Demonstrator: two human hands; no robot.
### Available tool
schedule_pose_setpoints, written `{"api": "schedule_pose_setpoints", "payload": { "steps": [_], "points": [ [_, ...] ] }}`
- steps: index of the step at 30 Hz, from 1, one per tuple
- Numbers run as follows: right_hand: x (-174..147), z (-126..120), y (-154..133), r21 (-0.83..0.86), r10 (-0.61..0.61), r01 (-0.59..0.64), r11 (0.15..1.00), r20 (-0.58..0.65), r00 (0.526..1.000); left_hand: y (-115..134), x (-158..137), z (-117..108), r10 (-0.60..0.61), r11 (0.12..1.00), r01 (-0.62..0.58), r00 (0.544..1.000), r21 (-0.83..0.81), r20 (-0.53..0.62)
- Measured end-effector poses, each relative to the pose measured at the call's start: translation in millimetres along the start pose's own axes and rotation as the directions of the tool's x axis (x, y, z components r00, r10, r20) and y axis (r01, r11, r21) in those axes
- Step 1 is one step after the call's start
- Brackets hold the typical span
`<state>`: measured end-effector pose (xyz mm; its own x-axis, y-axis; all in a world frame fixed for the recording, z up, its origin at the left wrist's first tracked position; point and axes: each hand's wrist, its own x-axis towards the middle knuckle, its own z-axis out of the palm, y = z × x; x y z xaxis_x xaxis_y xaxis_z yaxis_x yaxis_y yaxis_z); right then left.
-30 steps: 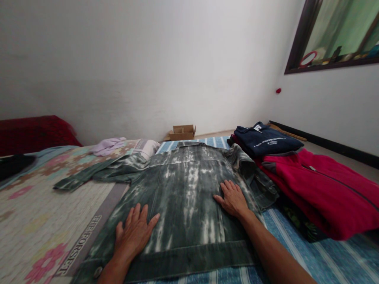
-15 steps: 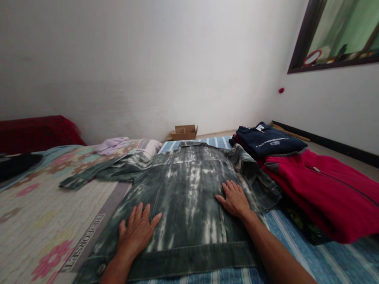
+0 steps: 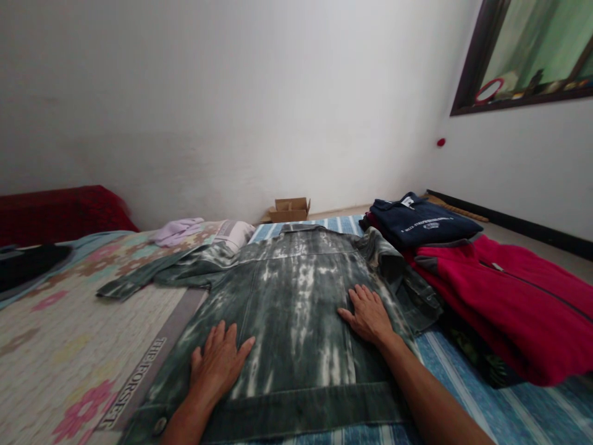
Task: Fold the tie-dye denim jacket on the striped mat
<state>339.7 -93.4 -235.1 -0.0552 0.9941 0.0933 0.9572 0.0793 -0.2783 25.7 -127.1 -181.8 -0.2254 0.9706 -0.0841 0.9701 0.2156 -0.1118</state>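
Observation:
A dark green bleach-streaked denim jacket [image 3: 296, 309] lies spread back-up across the bed in front of me, one sleeve stretched out to the left. My left hand [image 3: 217, 364] rests flat on its lower left part, fingers spread. On the jacket's right side, my right hand [image 3: 368, 314] presses flat, near the folded-in right sleeve. Neither hand holds anything.
A red fleece jacket [image 3: 504, 296] and a folded navy garment [image 3: 419, 224] lie to the right on the blue striped sheet [image 3: 500, 408]. A floral quilt [image 3: 69, 327] covers the left. A lilac cloth [image 3: 178, 230] and cardboard box [image 3: 290, 209] sit farther back.
Both hands stay flat on the jacket; my left hand has slid slightly toward the hem. The view has shifted a little.

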Motion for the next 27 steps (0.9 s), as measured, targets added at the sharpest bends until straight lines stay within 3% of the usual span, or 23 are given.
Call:
{"api": "schedule_pose_setpoints", "payload": {
  "steps": [7, 15, 18, 21, 27],
  "points": [
    [0.0, 1.9, 0.2, -0.009, 0.005, -0.005, 1.0, 0.0, 1.0, 45.7, -4.6, -18.3, 0.223, 0.972, -0.227, 0.973, -0.058, -0.058],
    [0.0, -0.2, -1.9, -0.01, -0.003, 0.003, 1.0, 0.0, 1.0, 136.5, 2.7, -27.5, 0.521, 0.837, -0.531, 0.847, -0.131, -0.109],
    [-0.2, -1.0, -2.3, -0.014, -0.001, 0.001, 1.0, 0.015, 1.0, 163.7, 15.5, -21.6, 0.546, 0.811, -0.565, 0.824, -0.148, -0.152],
    [-0.5, -0.5, -2.2, -0.018, 0.007, -0.006, 1.0, 0.023, 1.0, 180.6, 30.0, -11.5, 0.536, 0.818, -0.553, 0.833, -0.158, -0.136],
    [0.8, 1.6, -1.8, 0.001, 0.011, -0.011, 1.0, 0.022, 1.0, 186.7, 46.3, 14.3, 0.557, 0.811, -0.563, 0.826, -0.158, -0.087]
  ]
}}
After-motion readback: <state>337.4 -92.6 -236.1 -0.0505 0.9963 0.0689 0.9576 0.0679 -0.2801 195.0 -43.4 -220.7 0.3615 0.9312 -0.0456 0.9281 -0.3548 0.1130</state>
